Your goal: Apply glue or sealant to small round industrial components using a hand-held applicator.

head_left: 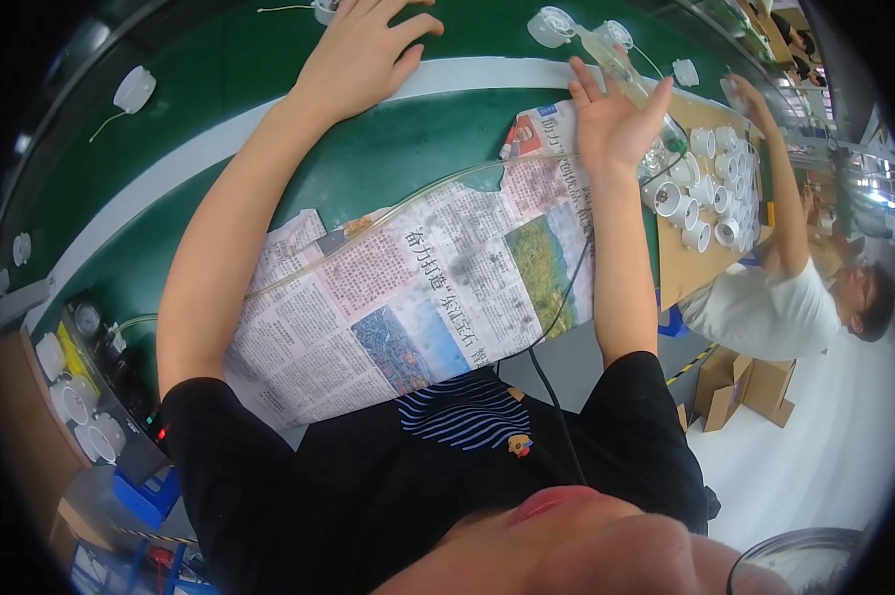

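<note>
My left hand [363, 59] is over the green conveyor belt [219, 59], its thumb and fingers apart, partly cut off by the upper edge. Just beside it lies a white round plastic part [324, 11] with a thin wire. My right hand [618, 129] is turned palm up with the fingers spread, above the edge of a newspaper [398, 288]. Close behind its fingers is a translucent bottle-like piece [616, 61]; I cannot tell whether they touch. More white round parts [550, 27] sit on the belt beyond it.
A clear thin tube [398, 210] crosses the newspaper from a black device [120, 367]. A black cable [548, 382] hangs near my body. At right, cardboard [680, 268] carries several white cups [700, 188]. A co-worker's arm [786, 188] reaches toward the belt.
</note>
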A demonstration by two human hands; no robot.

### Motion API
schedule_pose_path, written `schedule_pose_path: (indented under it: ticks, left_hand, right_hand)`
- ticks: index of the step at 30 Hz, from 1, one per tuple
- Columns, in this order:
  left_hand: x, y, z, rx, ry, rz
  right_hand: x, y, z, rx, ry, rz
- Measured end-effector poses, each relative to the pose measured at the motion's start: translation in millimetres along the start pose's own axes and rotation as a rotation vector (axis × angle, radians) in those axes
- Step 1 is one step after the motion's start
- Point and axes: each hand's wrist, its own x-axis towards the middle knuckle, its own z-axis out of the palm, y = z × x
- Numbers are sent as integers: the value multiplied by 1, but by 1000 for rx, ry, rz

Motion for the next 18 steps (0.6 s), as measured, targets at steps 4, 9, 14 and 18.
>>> schedule_pose_path:
  ticks: [4,9,14,18]
  left_hand:
    - [1,4,-6,-75,-52,-105]
    - [2,6,-9,-113,-71,-115]
    - [6,9,-13,-144,-106,-128]
    - [11,18,-15,-186,-82,-41]
  right_hand:
    - [1,4,2,63,-23,70]
    - [-2,9,9,87,-44,150]
    - [-5,6,13,95,-67,172]
    - [-14,6,10,55,-255,273]
